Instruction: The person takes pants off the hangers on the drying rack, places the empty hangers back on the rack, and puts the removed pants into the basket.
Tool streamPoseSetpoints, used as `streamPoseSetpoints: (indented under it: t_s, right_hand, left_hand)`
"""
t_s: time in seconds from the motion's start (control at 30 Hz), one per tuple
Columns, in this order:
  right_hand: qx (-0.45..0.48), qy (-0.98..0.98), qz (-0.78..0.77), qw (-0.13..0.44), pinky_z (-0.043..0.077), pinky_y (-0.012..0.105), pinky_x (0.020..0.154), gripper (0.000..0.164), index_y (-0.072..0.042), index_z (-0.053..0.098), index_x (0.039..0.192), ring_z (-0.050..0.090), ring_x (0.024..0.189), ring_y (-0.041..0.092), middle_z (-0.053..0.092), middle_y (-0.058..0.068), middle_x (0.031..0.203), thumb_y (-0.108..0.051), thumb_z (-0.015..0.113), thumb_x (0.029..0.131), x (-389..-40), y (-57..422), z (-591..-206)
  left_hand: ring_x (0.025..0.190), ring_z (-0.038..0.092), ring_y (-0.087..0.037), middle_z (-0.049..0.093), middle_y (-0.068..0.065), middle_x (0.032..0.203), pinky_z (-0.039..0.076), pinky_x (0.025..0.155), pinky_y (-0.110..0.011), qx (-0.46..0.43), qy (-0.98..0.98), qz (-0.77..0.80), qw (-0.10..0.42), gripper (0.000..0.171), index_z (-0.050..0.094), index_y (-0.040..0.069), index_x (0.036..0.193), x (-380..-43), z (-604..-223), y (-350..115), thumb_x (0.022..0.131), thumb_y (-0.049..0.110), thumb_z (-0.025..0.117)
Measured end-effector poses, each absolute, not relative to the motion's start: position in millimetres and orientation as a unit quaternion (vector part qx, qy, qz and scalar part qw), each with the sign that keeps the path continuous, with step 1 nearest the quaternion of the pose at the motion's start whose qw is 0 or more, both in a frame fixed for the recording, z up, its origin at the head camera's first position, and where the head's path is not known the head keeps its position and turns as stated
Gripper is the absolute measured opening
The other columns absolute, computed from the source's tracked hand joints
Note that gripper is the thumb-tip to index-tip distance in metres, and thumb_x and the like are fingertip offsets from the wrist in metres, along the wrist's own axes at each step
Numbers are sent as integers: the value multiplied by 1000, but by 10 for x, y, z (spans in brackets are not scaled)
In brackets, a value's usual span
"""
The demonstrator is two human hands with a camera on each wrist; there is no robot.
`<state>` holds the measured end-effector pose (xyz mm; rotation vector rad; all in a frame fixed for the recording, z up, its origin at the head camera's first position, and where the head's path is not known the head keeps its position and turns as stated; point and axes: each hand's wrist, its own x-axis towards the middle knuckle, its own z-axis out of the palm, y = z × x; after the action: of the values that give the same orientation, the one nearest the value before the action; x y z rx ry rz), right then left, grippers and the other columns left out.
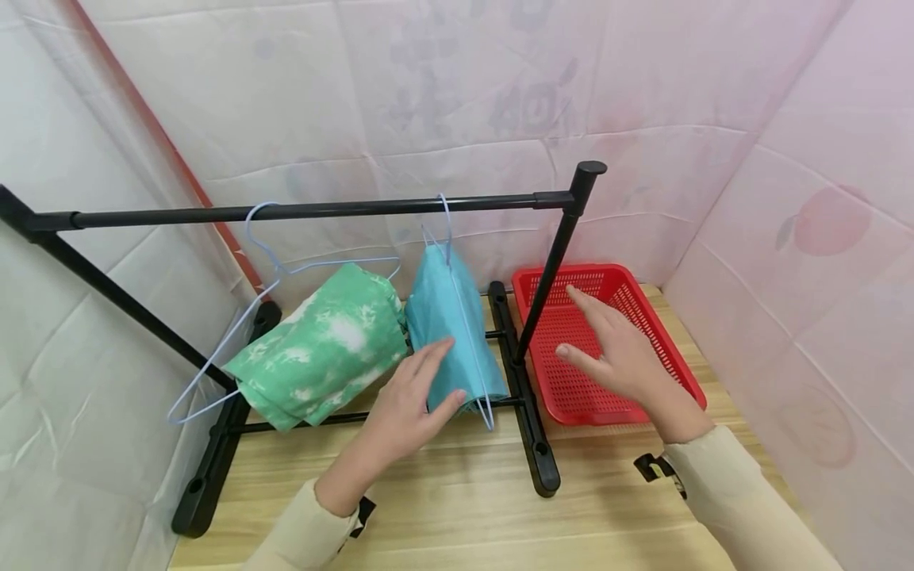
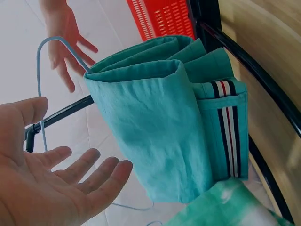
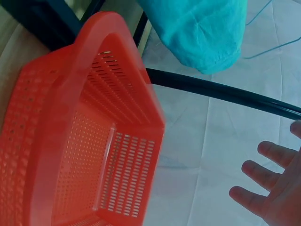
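A folded blue garment (image 1: 443, 305) with a striped side band, visible in the left wrist view, hangs over a light blue hanger (image 1: 448, 230) on the black rack's bar (image 1: 343, 209). My left hand (image 1: 407, 404) is just in front of this garment, fingers spread and nothing held. To the right of the rack, my right hand (image 1: 621, 353) is raised over the red basket (image 1: 571, 388), its fingers extended and holding nothing. Left of the blue garment, a folded green and white patterned garment (image 1: 328, 349) hangs on another hanger (image 1: 281, 271), which sits askew.
The rack's right upright (image 1: 550, 274) stands between the blue garment and the basket. Its black feet (image 1: 535, 444) rest on a wood-patterned tabletop (image 1: 457, 507). Pale printed sheeting (image 1: 428, 95) walls in the back and both sides.
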<state>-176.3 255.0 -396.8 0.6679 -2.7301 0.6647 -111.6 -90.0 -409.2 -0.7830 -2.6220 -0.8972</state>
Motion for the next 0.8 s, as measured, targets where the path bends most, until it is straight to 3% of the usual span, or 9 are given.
streamPoseSetpoints:
  t_s: [0.23, 0.33, 0.47, 0.57, 0.8]
  right_hand:
    - [202, -907, 356, 103, 30, 69, 109, 86, -36, 11, 159, 34, 146, 31, 34, 7, 160, -39, 66, 94, -2053, 2481, -3989]
    - [194, -889, 403, 95, 31, 67, 110, 81, -40, 12, 158, 36, 145, 30, 35, 6, 159, -38, 64, 96, -2153, 2452, -3975]
    - [201, -864, 456, 74, 33, 66, 109, 76, -26, 15, 160, 37, 142, 38, 36, 14, 157, -28, 60, 99, -2130, 2325, -3777]
    - [206, -847, 486, 59, 34, 66, 109, 71, -14, 17, 160, 38, 140, 44, 37, 20, 154, -20, 57, 101, -2112, 2230, -3648]
    - [216, -814, 536, 50, 31, 62, 113, 56, -9, 21, 157, 40, 139, 39, 39, 24, 151, -17, 44, 107, -2290, 2179, -3685]
  left_hand:
    - [140, 43, -20, 47, -3, 151, 40, 112, -47, -242, -888, -383, 82, 73, 30, 17, 157, -1105, -4102, -764, 98, 49, 59]
    - [137, 46, -16, 52, 0, 146, 46, 106, -43, -228, -871, -431, 63, 77, 24, 18, 159, -1089, -4092, -694, 98, 47, 61]
    - [129, 53, -13, 57, 1, 140, 54, 95, -37, -216, -846, -486, 44, 80, 17, 19, 160, -1086, -4085, -617, 99, 39, 63]
    - [126, 57, -13, 59, -1, 140, 53, 97, -38, -221, -817, -532, 15, 81, 10, 20, 161, -1082, -4072, -570, 100, 33, 62]
    - [117, 65, -22, 63, 1, 135, 52, 99, -39, -236, -765, -598, -36, 79, 6, 23, 161, -1059, -4023, -475, 103, 25, 59]
